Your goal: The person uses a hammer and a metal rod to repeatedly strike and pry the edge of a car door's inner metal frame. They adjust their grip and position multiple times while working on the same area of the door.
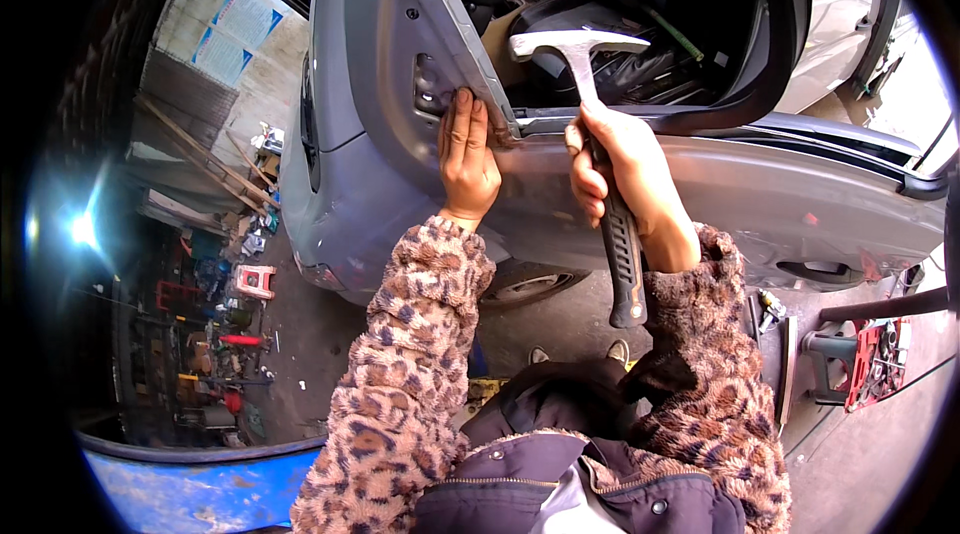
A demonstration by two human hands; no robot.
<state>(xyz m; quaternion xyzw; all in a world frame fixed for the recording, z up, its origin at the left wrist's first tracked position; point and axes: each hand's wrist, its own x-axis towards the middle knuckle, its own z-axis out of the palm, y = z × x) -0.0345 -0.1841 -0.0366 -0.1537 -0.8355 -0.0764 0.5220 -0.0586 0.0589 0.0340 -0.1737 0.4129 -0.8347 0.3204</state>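
Note:
My right hand (pixel 630 169) grips a hammer (pixel 624 264) by its black handle, fingers wrapped round the upper part. The silver head, blunt at one end and tapered at the other, is raised in front of the car's open window frame. With fingers stretched out and close together, my left hand (pixel 468 166) lies flat on the grey car body (pixel 365 159). Its fingertips rest beside the lower corner of the opening, just below a recess (pixel 428 84) in the panel. The metal edge at that corner looks scuffed and brownish.
Through the opening shows a dark, cluttered car interior (pixel 680 44). A grey door (pixel 700 199) runs to the right. Tools, parts and a small stool (pixel 255 282) crowd the floor at left. A red tool case (pixel 880 364) lies at right. A blue surface (pixel 210 489) borders the lower left.

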